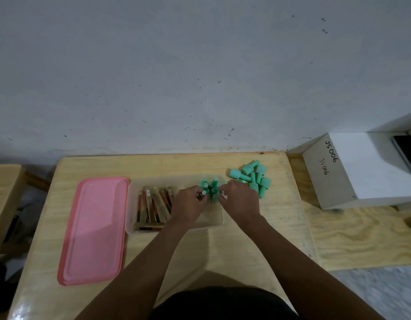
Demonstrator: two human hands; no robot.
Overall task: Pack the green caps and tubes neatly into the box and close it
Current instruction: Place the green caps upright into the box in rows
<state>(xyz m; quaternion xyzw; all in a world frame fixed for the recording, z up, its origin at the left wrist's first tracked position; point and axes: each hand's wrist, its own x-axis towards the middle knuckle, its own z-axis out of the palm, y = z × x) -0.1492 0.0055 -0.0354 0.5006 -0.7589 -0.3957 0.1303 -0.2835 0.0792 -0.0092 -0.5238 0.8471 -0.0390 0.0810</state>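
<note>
Nearest us, our dark-clad lap (223, 303) meets the near edge of the wooden table (199, 257), and both bare forearms reach forward from it, converging over the translucent box (213, 224). Our left hand (190, 203) lies palm down over the box's middle, fingers curled, the fingertips pinching one of the upright green caps (209, 187) clustered in the box's far right corner. Our right hand (240, 199) comes in over the box's right wall, knuckles up, fingers bent toward the same cluster; whether it grips a cap we cannot tell. Side by side in the box's left half lie gold-and-red tubes (153, 204). Just right of the box, beyond our right hand, loose green caps (254, 177) lie heaped on the table. Close against the box's left side the pink lid (93, 229) lies flat. Well right of the box stands a white carton (333, 174) marked JS006.
</note>
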